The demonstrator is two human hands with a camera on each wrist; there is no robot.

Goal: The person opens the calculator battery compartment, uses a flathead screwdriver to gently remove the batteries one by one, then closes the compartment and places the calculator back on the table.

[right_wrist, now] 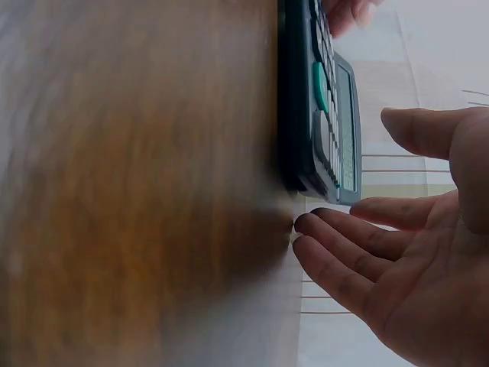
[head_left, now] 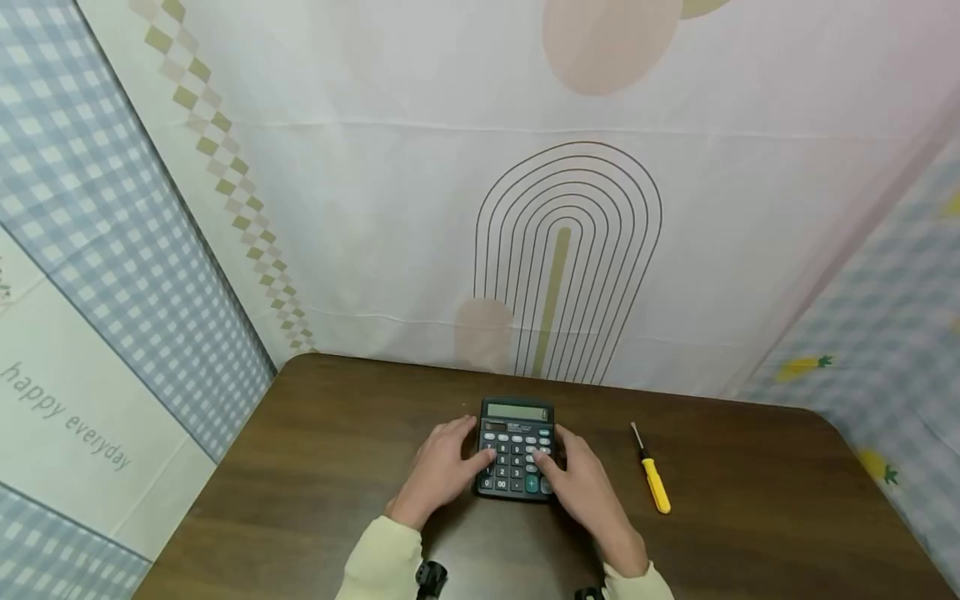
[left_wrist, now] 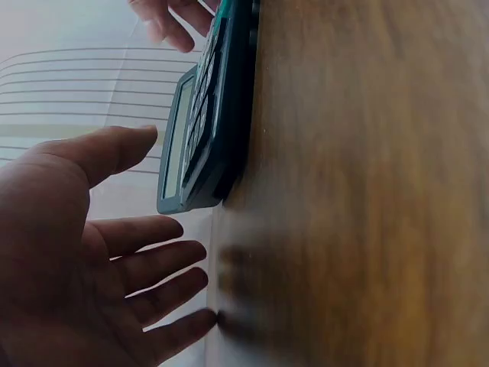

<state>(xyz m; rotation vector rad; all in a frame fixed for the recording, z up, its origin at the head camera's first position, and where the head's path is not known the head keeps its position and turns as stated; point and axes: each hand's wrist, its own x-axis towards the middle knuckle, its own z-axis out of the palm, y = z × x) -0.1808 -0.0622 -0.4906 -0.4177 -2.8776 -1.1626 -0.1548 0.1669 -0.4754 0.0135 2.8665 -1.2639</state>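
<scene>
Calculator (head_left: 516,450) lay face-up on the bench (head_left: 300,483) between left hand (head_left: 442,467), spread, and right hand (head_left: 581,483), loosely extended. Judged risks: dropped thumbs (head_left: 550,470) might have pressed keys (head_left: 502,472); uneven closing, skewed it; rightward sweep, rolled the yellow-handled screwdriver (head_left: 655,482).

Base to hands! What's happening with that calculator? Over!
Left hand and right hand open, either side. Calculator between them, on table. Screwdriver off right, not in the way.

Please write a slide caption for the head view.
Left hand and right hand flank a desktop calculator on a brown table, yellow-handled screwdriver at right.
</scene>
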